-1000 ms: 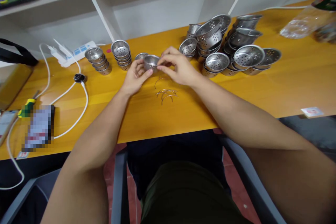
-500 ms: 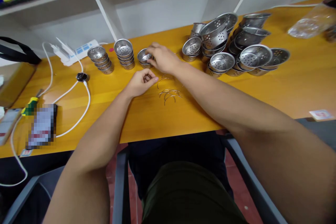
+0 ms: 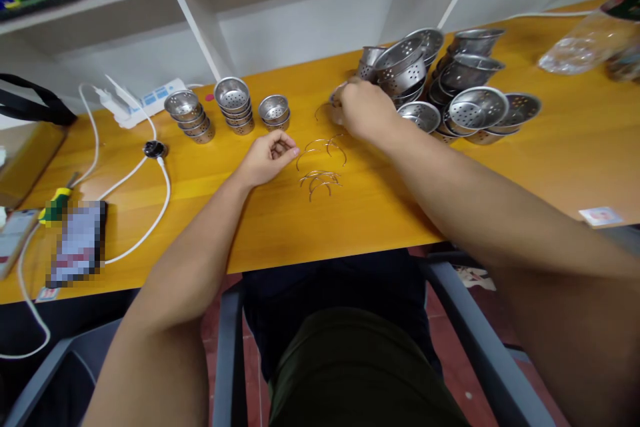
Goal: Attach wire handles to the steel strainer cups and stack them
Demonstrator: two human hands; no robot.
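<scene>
My right hand [image 3: 361, 109] is at a small perforated metal cup [image 3: 338, 92] at the left edge of the large group of cups [image 3: 477, 109], its fingers closed on the cup's rim. My left hand [image 3: 270, 157] rests on the table with curled fingers; whether anything is between them is too small to tell. Behind it stands a short stack of cups [image 3: 274, 111]. Further left are two taller stacks, one in the middle [image 3: 233, 97] and one at the far left [image 3: 185, 107]. Several thin curved wires [image 3: 320, 180] lie between and in front of my hands.
On the left of the table [image 3: 200, 233] are a power strip [image 3: 160, 97], white cables, a round black piece [image 3: 155, 149], a yellow-green tool [image 3: 57, 203] and a blurred pouch [image 3: 79, 240]. A clear plastic bottle [image 3: 580, 47] lies at the back right.
My right hand has moved right, from the short stack to the cup by the large group. The short stack stands uncovered. My left hand has stayed in place.
</scene>
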